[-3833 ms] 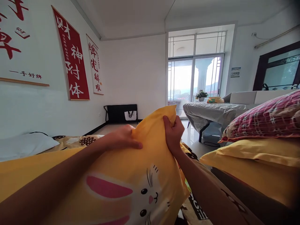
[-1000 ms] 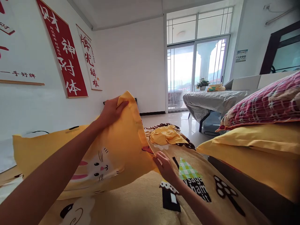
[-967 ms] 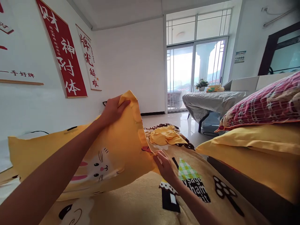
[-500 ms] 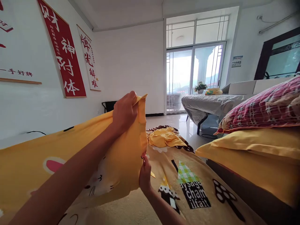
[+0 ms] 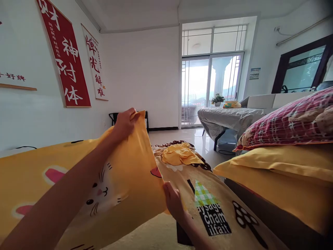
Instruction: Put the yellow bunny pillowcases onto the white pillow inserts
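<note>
A yellow pillowcase (image 5: 125, 173) printed with a white rabbit face hangs stretched in front of me. My left hand (image 5: 125, 122) is closed on its upper corner, raised above the bed. My right hand (image 5: 173, 202) is closed on the lower corner, low and near the yellow printed blanket (image 5: 208, 208) covering the bed. The pillowcase sags leftward across my left forearm and out of the frame.
A crumpled yellow cloth (image 5: 179, 154) lies further along the blanket. At right, a red plaid pillow (image 5: 288, 123) rests on a yellow pillow (image 5: 281, 166). A plastic-covered table (image 5: 229, 118) stands by the glass doors. Red and white scrolls (image 5: 65, 59) hang on the left wall.
Both hands have shifted: the left dropped slightly and moved left with the upper corner, the right moved down and right, pulling the open edge taut. The rabbit face now shows again.
</note>
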